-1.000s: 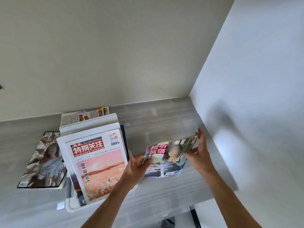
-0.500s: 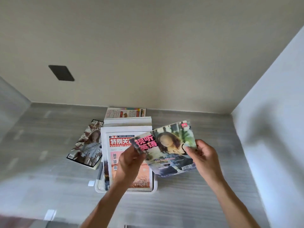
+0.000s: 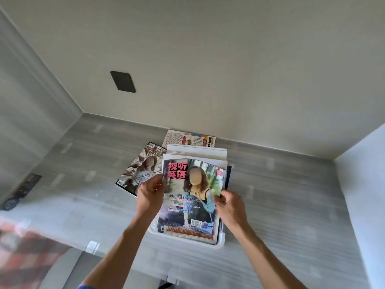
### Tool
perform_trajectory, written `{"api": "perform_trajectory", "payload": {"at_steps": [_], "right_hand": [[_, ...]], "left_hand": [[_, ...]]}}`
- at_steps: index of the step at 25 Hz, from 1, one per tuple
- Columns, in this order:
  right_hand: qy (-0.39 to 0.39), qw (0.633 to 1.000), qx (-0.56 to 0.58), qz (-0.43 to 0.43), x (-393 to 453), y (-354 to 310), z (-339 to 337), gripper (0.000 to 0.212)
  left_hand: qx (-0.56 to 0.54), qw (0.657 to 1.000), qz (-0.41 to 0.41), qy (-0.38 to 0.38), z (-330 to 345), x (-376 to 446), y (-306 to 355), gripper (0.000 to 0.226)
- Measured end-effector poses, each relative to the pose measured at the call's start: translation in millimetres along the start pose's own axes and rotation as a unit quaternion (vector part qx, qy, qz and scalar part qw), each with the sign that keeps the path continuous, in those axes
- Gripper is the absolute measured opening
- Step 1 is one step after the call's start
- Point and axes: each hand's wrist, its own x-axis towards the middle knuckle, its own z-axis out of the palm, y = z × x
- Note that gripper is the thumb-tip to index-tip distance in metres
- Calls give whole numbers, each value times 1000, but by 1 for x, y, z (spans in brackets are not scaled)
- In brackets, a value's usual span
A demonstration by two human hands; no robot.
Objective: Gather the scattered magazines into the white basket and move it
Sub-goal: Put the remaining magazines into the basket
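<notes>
Between the two hands, right over the stack, sits the magazine with the pink title [image 3: 191, 195]. The left hand [image 3: 150, 195] pinches its left edge, thumb on the cover, and the right hand [image 3: 231, 207] pinches the right edge, fingers curled round the paper. Both grasps look firm. Just below the fingers is the white basket [image 3: 187, 239], already packed with a pile [image 3: 198, 155] that rises above its rim.

Now the risk, as I read it: that pile stands tall and fans out toward the wall, so a glossy cover laid on top could slide off the near edge or the right side. Let one hand go before the other and the floppy paper droops and may catch a corner on the rim. Moving the basket later, an overfull load could spill.

Beyond the left fingers, a dark-bordered magazine [image 3: 138, 170] lies flat on the grey surface [image 3: 281, 195], touching or just beside the basket; I cannot tell which. Past the stack, against the wall, a newsprint-style one [image 3: 189, 139] peeks out, partly hidden by the pile, which blocks an easy reach. Both are yet to be gathered.
</notes>
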Motion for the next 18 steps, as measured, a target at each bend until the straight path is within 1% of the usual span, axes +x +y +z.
{"api": "perform_trajectory", "payload": {"at_steps": [2,3,5,6,7,8,9,11,13,14,16,18], "right_hand": [[7,1000,12,23,3,1,6,10],[30,999,0,19,1,1,9,8],[119,993,-17,-14,-10,-3,14,26],[158,986,-12,-46,-16,-7,18,33],[173,982,-9,-79,-23,-10,22,34],[157,982,-12,-107,-29,-13,29,30],[118,984,-19,-128,-34,-16,38,26],[10,988,-34,-154,-42,-20,58,21],[-74,983,-31,-164,-46,-24,83,21],[-101,983,-28,-152,-47,-27,96,21],[-126,985,-31,-115,-43,-32,125,21],[-119,989,-46,-79,-42,-32,147,20]], "left_hand": [[31,999,9,-10,5,2,-11,22],[40,999,4,-20,8,0,-19,20],[40,998,-42,-19,9,-9,-36,9],[34,996,-76,-6,7,-13,-44,13],[28,994,-102,7,3,-16,-55,19],[30,993,-117,18,-3,-17,-65,23],[39,991,-126,22,-9,-15,-75,25],[72,986,-152,18,-24,-6,-91,27],[98,979,-176,13,-38,13,-110,19],[106,978,-178,1,-43,28,-119,14],[142,973,-176,-40,-54,65,-140,16],[195,959,-187,-90,-60,99,-161,28]]}}
